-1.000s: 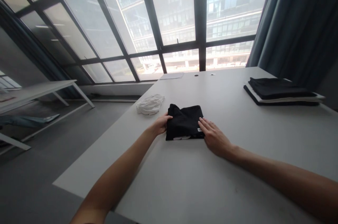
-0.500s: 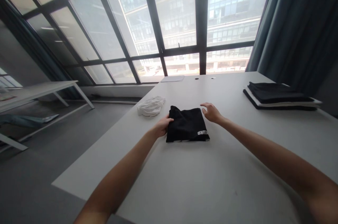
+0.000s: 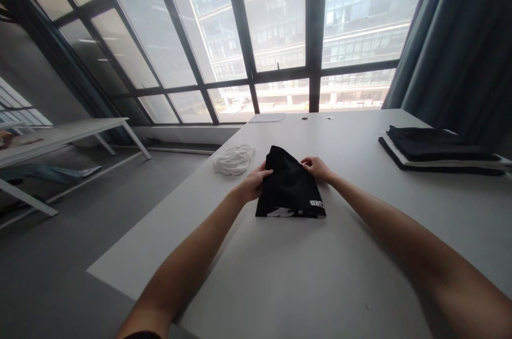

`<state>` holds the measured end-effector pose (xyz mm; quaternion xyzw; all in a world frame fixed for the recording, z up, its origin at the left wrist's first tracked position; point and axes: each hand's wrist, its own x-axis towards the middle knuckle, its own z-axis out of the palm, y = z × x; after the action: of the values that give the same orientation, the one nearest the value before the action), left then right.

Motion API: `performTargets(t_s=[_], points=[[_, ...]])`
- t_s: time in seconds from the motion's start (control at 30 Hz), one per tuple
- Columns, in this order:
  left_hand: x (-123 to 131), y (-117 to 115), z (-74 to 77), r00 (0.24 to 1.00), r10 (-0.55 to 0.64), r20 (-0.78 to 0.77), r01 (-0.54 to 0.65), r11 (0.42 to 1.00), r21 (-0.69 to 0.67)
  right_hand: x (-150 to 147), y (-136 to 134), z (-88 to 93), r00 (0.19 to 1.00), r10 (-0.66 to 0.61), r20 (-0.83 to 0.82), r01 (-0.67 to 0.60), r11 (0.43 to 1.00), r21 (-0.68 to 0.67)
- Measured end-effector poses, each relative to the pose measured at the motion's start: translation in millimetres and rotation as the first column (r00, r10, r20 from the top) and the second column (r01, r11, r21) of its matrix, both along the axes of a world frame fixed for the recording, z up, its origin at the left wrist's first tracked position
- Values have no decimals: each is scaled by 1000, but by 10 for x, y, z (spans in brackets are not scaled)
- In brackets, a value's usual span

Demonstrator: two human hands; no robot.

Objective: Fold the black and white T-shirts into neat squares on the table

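Note:
A folded black garment with white lettering by its near right corner lies in front of me on the white table. Its far left part is lifted into a peak, and some white print shows along the near edge. My left hand grips the raised left side, thumb on top. At the far right edge, the fingers of my right hand are closed on the cloth. Just beyond my left hand sits a crumpled white cloth, apart from the garment.
A stack of folded black and white clothes rests at the table's right side. Toward the far edge lies a flat pale sheet. Another table stands to the left across the floor. Windows and a dark curtain close off the back.
My right hand has gone from open beside the garment to gripping its far right edge. My left hand has raised the garment's left side, and more white print shows at the near edge.

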<state>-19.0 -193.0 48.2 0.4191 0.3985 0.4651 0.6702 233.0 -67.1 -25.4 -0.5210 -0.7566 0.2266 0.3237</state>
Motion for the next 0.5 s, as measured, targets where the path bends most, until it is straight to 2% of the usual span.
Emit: performTargets(t_s=[0.1, 0.27, 0.37, 0.5], points=[[2, 37, -105, 1000, 12, 10, -11, 999, -51, 1, -29, -9, 1000, -31, 5, 31, 999, 15], [-126, 71, -326, 993, 64, -102, -77, 989, -125, -6, -98, -24, 997, -82, 0, 82, 994, 67], [-150, 69, -347, 990, 61, -127, -77, 988, -130, 4, -131, -44, 995, -101, -15, 102, 990, 102], [-140, 41, -276, 986, 49, -157, -70, 989, -131, 14, -160, -87, 993, -114, -36, 118, 983, 138]])
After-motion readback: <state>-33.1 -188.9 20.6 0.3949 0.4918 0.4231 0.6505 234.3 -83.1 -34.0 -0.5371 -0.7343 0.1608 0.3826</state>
